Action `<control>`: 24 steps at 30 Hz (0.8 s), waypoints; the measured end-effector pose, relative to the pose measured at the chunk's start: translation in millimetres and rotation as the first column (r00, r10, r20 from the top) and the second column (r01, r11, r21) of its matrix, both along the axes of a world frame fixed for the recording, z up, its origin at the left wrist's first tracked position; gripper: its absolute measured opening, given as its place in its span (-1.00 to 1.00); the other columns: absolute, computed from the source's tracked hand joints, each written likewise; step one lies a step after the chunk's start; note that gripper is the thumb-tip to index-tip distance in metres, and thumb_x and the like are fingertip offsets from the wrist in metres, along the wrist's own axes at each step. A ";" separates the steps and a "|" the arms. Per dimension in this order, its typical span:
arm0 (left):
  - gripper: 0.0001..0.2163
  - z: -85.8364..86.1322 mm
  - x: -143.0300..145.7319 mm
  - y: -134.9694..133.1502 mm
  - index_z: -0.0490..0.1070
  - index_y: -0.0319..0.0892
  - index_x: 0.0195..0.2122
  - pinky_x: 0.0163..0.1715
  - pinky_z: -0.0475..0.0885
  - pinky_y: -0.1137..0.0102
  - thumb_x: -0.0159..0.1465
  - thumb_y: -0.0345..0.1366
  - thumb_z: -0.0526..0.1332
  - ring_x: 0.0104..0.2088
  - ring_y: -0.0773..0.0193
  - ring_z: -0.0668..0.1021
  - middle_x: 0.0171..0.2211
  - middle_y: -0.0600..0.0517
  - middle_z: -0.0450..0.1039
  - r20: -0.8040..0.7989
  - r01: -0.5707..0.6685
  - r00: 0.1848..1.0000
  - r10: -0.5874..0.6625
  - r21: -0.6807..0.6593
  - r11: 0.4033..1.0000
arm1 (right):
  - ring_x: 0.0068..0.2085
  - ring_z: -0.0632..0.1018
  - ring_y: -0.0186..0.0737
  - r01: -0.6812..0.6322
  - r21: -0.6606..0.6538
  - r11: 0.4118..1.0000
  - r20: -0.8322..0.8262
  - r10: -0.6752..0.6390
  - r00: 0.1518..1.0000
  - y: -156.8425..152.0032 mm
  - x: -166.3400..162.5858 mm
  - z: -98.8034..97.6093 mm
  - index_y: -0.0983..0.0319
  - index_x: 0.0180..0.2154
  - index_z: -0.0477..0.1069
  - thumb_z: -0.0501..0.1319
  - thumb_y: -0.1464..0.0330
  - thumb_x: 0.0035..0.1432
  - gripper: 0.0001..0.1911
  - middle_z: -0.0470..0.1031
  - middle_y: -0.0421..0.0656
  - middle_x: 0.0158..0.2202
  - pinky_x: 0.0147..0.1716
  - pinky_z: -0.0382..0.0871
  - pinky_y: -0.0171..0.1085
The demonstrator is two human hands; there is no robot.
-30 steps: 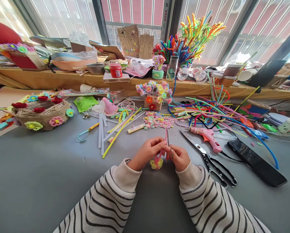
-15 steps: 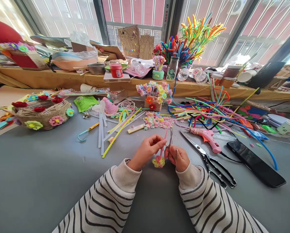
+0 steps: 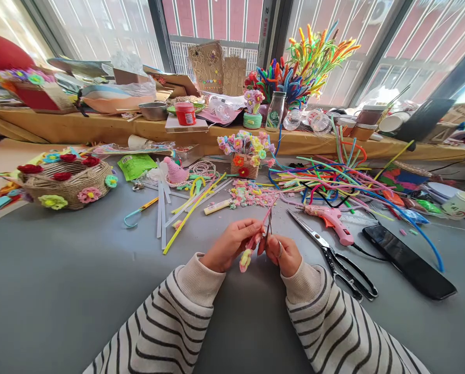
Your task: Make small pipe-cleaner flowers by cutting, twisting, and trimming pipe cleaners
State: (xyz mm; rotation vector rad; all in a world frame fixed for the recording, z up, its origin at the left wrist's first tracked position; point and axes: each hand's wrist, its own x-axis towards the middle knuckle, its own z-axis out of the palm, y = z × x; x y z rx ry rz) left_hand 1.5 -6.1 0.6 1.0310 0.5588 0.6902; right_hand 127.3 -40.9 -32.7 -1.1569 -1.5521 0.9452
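Note:
My left hand (image 3: 234,243) pinches the pink stem of a small pipe-cleaner flower (image 3: 245,259), whose pink and yellow head hangs down below the fingers. Closed around a small pair of scissors (image 3: 270,224) is my right hand (image 3: 282,253); the narrow blades point up and away. They stand right beside the pink stem, and I cannot tell whether they touch it. Just beyond the hands lies a heap of pastel fuzzy clippings (image 3: 251,194). A small basket of pipe-cleaner flowers (image 3: 244,169) stands behind that heap.
To the right lie large black-handled scissors (image 3: 329,253), a pink glue gun (image 3: 331,223) and a black phone (image 3: 409,262). Many loose pipe cleaners (image 3: 326,179) spread behind them. On the left are a woven basket (image 3: 74,189), a hooked tool (image 3: 141,212) and clear glue sticks (image 3: 161,213).
The flower has turned, its head swinging left and now seen more from the side. The stem leans further right, and the scissors have shifted slightly left and down.

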 end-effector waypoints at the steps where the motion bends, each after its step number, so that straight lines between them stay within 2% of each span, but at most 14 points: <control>1: -0.82 0.0 -0.2 0.0 0.22 -0.25 -0.53 -0.73 0.03 0.57 0.07 -0.22 0.04 -0.69 0.52 0.25 -0.69 0.16 0.10 0.035 0.012 0.999 -0.011 -0.018 1.000 | -0.74 0.08 -0.47 -0.005 0.003 1.000 -0.003 0.005 1.000 -0.1 0.0 0.2 0.27 -0.68 0.28 -0.16 -0.04 -0.06 -0.43 0.00 -0.31 -0.82 -0.72 -0.03 -0.40; 7: -0.80 -2.4 0.2 0.2 0.17 -0.26 -0.59 -0.70 0.06 0.57 0.12 -0.28 -0.02 -0.72 0.55 0.20 -0.73 0.17 0.05 0.149 0.089 0.986 -0.077 -0.077 0.993 | -0.74 0.08 -0.46 -0.012 0.004 1.000 -0.017 0.012 1.000 -0.7 0.5 1.5 0.28 -0.67 0.28 -0.14 -0.03 -0.07 -0.44 0.01 -0.31 -0.82 -0.73 -0.03 -0.40; 10: -0.80 -4.7 0.2 0.2 0.17 -0.26 -0.59 -0.70 0.07 0.58 0.11 -0.27 -0.01 -0.72 0.54 0.21 -0.73 0.17 0.05 0.138 0.100 0.987 -0.088 -0.083 0.992 | -0.72 0.10 -0.46 -0.006 0.005 1.000 0.029 0.006 1.000 -0.9 0.6 1.6 0.28 -0.69 0.27 -0.13 0.00 -0.05 -0.46 0.05 -0.29 -0.81 -0.72 0.01 -0.41; 12: -0.80 -5.5 -0.1 0.2 0.18 -0.26 -0.59 -0.71 0.07 0.58 0.09 -0.25 0.02 -0.71 0.53 0.20 -0.73 0.17 0.05 0.096 0.092 0.992 -0.084 -0.080 0.993 | -0.71 0.13 -0.46 0.056 0.022 0.998 0.064 -0.057 0.996 -0.9 0.1 1.0 0.27 -0.74 0.25 -0.07 0.04 -0.06 -0.50 0.09 -0.28 -0.80 -0.71 0.03 -0.41; 15: -0.80 -4.6 -0.5 -0.1 0.23 -0.26 -0.53 -0.73 0.09 0.60 0.06 -0.20 0.05 -0.71 0.54 0.19 -0.71 0.16 0.09 -0.011 0.023 1.000 -0.023 -0.057 0.998 | -0.71 0.15 -0.47 0.168 0.055 0.984 0.122 -0.173 0.977 -0.3 -0.8 -0.8 0.26 -0.81 0.18 0.01 0.10 -0.08 -0.54 0.15 -0.27 -0.80 -0.68 0.07 -0.41; 17: -0.78 -3.2 -0.1 -0.3 0.25 -0.24 -0.47 -0.73 0.11 0.60 0.05 -0.16 0.05 -0.71 0.54 0.18 -0.69 0.16 0.11 -0.088 -0.048 0.995 0.046 -0.023 0.999 | -0.71 0.16 -0.47 0.199 0.064 0.978 0.140 -0.206 0.969 0.5 -1.3 -1.9 0.25 -0.82 0.15 0.04 0.12 -0.09 -0.55 0.17 -0.27 -0.81 -0.67 0.08 -0.41; 20: -0.77 -1.5 1.3 -0.1 0.25 -0.22 -0.46 -0.75 0.09 0.62 0.02 -0.13 0.07 -0.72 0.55 0.15 -0.70 0.19 0.08 -0.161 -0.123 0.979 0.127 0.039 0.992 | -0.72 0.16 -0.48 0.207 0.062 0.976 0.145 -0.214 0.966 1.5 -1.7 -2.8 0.25 -0.82 0.14 0.06 0.14 -0.10 -0.57 0.16 -0.28 -0.82 -0.68 0.09 -0.42; 24: -0.78 -1.3 2.1 1.2 0.23 -0.23 -0.54 -0.74 0.06 0.62 0.02 -0.15 0.08 -0.69 0.56 0.15 -0.66 0.17 0.12 -0.173 -0.154 0.969 0.175 0.127 0.980 | -0.72 0.16 -0.48 0.177 0.013 0.984 0.131 -0.177 0.975 0.8 -3.1 -1.4 0.26 -0.82 0.15 0.04 0.12 -0.09 -0.55 0.16 -0.27 -0.82 -0.69 0.07 -0.42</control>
